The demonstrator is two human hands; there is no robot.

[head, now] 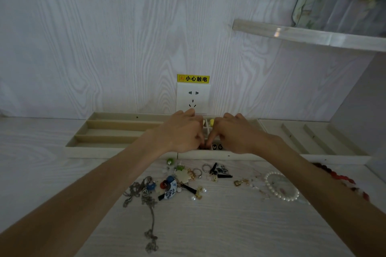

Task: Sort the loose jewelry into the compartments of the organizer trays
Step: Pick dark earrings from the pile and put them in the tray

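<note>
With both hands' grip pinched, contents unclear, over the middle tray, we've barely begun; most jewelry lies behind it on the desk.

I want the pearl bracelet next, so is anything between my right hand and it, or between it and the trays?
Nothing visible blocks it. The pearl bracelet lies alone on the table below your right hand, whose forearm passes beside it. Only bare table separates it from the middle tray.

Left arm: bare forearm, reaching forward from lower left.
Left hand: knuckles up, fingers curled downward.
Right arm: bare forearm, reaching from lower right.
Right hand: fingers curled down, fingertips meeting the left's.
</note>
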